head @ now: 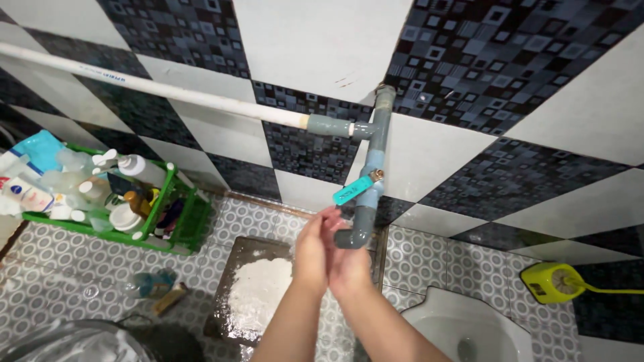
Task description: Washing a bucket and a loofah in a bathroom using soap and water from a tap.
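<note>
My left hand (pixel 312 249) and my right hand (pixel 350 263) are pressed together, palms touching, right under the grey pipe spout (pixel 355 231). Neither hand holds an object. Just above them the tap's turquoise lever (pixel 351 193) sticks out to the left from the grey valve pipe (pixel 376 144). A white pipe (pixel 154 86) runs along the tiled wall into that valve. Below the hands lies a dark drain tray (pixel 235 268) with white foam (pixel 260 295) on it.
A green plastic rack (pixel 176 221) full of bottles and tubes stands at the left wall. A small bottle (pixel 151 285) lies on the patterned floor. A white squat toilet (pixel 469 328) is at lower right, a yellow-green brush holder (pixel 551 283) beside it.
</note>
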